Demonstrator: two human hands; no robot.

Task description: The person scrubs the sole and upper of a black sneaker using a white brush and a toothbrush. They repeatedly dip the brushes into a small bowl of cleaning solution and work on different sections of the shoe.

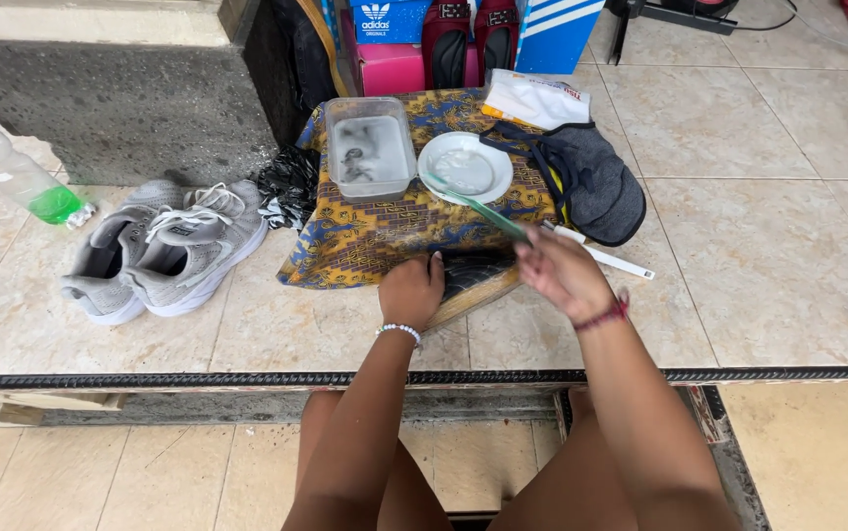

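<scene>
My left hand (pixel 411 290) presses down on a dark sandal (pixel 476 275) with a tan sole, lying on the tiled ledge at the front edge of a patterned blue and yellow cloth (pixel 365 236). My right hand (pixel 560 270) holds a green toothbrush (pixel 478 206) whose head reaches toward a white bowl (pixel 464 167) of cloudy water. A clear plastic tub (pixel 370 147) of greyish water stands left of the bowl on the cloth.
A pair of grey sneakers (pixel 163 251) lies at the left, with a plastic bottle (pixel 11 172) of green liquid beyond. A dark grey cap (pixel 591 182) and a white packet (pixel 537 98) rest right of the bowl. Shoe boxes and red sandals stand behind.
</scene>
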